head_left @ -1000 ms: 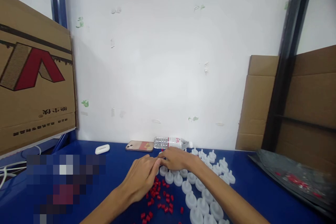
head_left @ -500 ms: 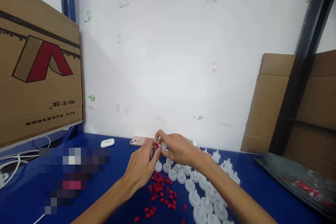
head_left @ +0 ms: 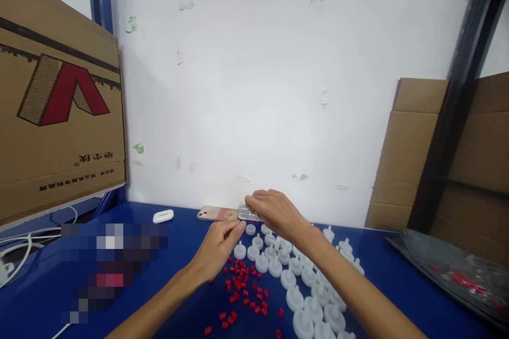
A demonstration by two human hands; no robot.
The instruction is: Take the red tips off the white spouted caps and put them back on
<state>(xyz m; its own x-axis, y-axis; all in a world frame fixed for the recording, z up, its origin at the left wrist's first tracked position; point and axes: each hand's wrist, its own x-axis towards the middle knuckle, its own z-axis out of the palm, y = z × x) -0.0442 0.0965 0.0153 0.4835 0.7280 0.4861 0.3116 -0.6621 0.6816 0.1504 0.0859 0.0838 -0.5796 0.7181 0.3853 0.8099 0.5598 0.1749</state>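
A white round cap with a nozzle [head_left: 250, 230] stands on the blue table just right of my left hand's fingertips, with a red tip on its nozzle. My left hand [head_left: 218, 246] is closed, thumb and index finger pressed together; anything between them is too small to make out. My right hand [head_left: 278, 214] hovers just above and right of that cap, fingers curled down and closed, their tips partly hidden. Below my left hand lie many small red sleeves [head_left: 238, 278], scattered loose. Rows of white nozzle caps [head_left: 294, 299] stand upright beneath my right forearm.
A phone [head_left: 217, 214] and a silvery blister pack [head_left: 246, 213] lie against the wall. A white earbud case [head_left: 163, 216] sits left. A cardboard box [head_left: 59, 159] stands at the left; a grey plastic bag [head_left: 453, 275] with red pieces lies right. White cables [head_left: 27, 249] run at left.
My hands were together around a white cap and a red piece. Now they are apart, my right hand slightly higher and to the right, and a red-tipped cap stands on the table between them.
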